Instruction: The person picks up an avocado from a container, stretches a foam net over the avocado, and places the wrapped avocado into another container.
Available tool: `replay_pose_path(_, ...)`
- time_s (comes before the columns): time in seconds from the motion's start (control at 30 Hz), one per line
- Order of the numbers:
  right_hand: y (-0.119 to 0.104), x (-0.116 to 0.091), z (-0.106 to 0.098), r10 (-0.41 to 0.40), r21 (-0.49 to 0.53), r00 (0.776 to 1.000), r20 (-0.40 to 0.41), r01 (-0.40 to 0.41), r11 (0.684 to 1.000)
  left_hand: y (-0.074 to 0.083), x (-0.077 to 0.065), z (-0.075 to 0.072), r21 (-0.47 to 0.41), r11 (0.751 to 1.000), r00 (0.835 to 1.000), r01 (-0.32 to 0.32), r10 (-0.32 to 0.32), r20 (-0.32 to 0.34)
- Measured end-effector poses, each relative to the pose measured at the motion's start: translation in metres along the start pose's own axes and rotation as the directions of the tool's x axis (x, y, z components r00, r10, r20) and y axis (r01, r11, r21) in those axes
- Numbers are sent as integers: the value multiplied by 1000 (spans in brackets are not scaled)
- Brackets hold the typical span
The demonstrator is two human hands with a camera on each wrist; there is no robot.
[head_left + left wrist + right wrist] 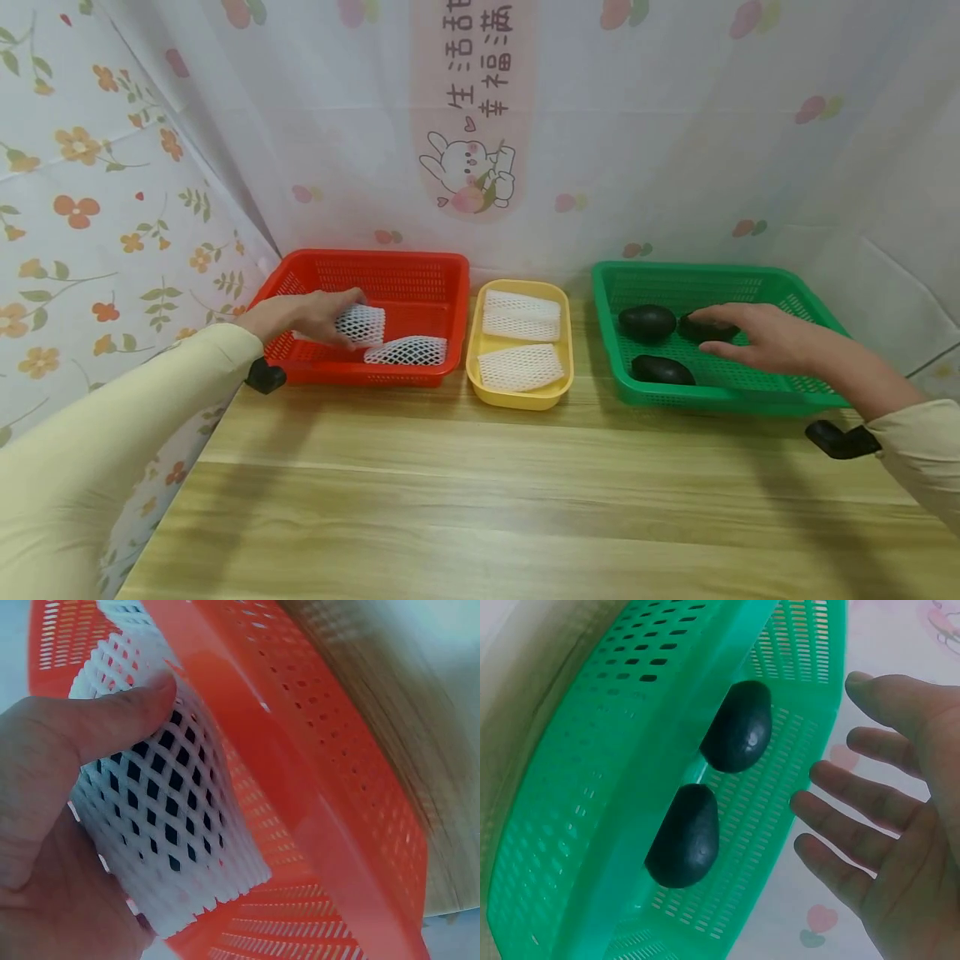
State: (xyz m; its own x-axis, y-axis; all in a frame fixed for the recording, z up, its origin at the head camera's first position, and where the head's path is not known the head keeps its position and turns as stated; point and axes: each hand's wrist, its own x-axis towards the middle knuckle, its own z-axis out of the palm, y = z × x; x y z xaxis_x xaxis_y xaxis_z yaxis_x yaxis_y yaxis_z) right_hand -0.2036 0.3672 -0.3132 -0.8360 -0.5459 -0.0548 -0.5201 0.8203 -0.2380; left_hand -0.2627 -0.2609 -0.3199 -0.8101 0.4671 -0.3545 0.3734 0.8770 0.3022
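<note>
My left hand is in the red basket and grips a dark avocado wrapped in a white foam net. The thumb lies across the net in the left wrist view. Beside it in the basket lies another net-wrapped dark avocado. My right hand hangs over the green basket, its fingers spread and holding nothing in the right wrist view. Below its fingertips lies a dark avocado, partly hidden by the hand; two more avocados, one at the back and one at the front, lie to its left.
Between the baskets stands a small yellow tray holding several flat white foam nets. All three containers stand near the back of the wooden table, against a patterned white curtain. Another floral curtain hangs at left.
</note>
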Motion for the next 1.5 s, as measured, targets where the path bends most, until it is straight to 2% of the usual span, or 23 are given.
replay_pose_path(0.23,-3,0,-1,1,16,1000,13,-1,1000,-6,9,2,-6,996,992,88,-87,95)
replay_pose_path(0.33,-4,0,-2,-3,16,1000,14,3,1000,-6,11,1,19,994,986,112,-113,120)
replay_pose_path(0.43,-5,-1,-2,-6,8,1000,15,5,1000,-6,12,0,59,990,980,125,-132,149)
replay_pose_path(0.6,-4,-2,-3,6,5,1000,29,-6,1000,-2,15,4,139,984,972,107,-133,195)
replay_pose_path(0.83,-1,1,-1,26,4,997,66,-26,1000,4,18,13,187,968,943,169,-214,254)
replay_pose_path(1.0,3,3,0,32,-14,995,92,-31,999,6,22,17,182,973,945,140,-186,268)
replay_pose_path(1.13,5,6,0,31,-12,993,118,-30,999,6,19,19,170,977,946,130,-173,274)
replay_pose_path(1.27,6,10,-1,24,1,989,144,-25,1000,8,14,20,164,974,942,157,-197,272)
replay_pose_path(1.37,5,13,-1,28,14,986,162,-31,999,11,10,19,176,968,942,182,-223,253)
replay_pose_path(1.5,5,16,-3,45,18,982,181,-49,999,18,7,16,191,966,954,173,-213,210)
